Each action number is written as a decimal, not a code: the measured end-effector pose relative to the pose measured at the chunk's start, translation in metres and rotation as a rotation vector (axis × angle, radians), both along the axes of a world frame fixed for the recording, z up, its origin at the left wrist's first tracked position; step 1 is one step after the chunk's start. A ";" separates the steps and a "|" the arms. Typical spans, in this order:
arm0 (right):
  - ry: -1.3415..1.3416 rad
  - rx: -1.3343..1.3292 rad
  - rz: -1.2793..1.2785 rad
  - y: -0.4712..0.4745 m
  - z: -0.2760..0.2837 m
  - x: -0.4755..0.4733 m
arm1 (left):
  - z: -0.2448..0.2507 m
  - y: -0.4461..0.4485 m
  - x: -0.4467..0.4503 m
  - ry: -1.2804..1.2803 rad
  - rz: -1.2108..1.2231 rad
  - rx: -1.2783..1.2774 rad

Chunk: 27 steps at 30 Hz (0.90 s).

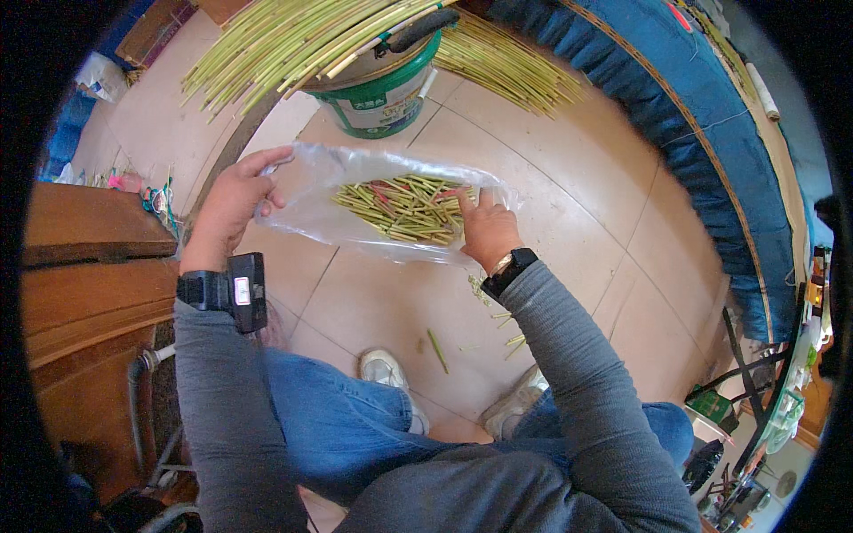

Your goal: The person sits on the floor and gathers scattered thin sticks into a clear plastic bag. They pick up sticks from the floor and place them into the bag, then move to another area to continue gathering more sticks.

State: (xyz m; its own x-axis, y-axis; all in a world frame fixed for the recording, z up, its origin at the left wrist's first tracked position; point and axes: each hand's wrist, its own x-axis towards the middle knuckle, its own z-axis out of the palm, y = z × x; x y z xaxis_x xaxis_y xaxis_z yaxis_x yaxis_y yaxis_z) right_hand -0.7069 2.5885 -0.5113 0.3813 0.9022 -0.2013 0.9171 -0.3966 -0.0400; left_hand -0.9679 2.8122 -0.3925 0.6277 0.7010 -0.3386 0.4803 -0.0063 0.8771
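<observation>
A clear plastic bag (313, 213) stretches between my hands above the tiled floor, with many short cut green stem pieces (406, 210) and a few reddish bits lying in its right part. My left hand (243, 190) grips the bag's left edge between thumb and fingers. At the bag's right end is my right hand (490, 223), its fingers on the plastic beside the stem pieces. Long green stems (300, 50) lie across a green and white plastic bucket (386, 110) beyond the bag, and a dark handle rests at the bucket's rim.
More long stems (506, 66) lie behind the bucket. Loose stem pieces (438, 351) are on the floor near my shoes (383, 370). Wooden furniture (100, 226) stands at the left. A blue cloth-covered piece of furniture (693, 120) curves along the right.
</observation>
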 end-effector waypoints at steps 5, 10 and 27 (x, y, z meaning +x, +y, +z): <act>0.210 0.152 -0.024 0.029 -0.007 0.012 | 0.022 -0.025 0.047 0.085 -0.061 1.012; 0.399 0.512 -0.001 0.037 0.004 0.060 | -0.025 -0.095 0.096 0.653 -1.057 0.278; 0.405 0.207 -0.910 -0.211 -0.171 -0.047 | -0.249 -0.238 0.044 0.887 -1.133 -0.057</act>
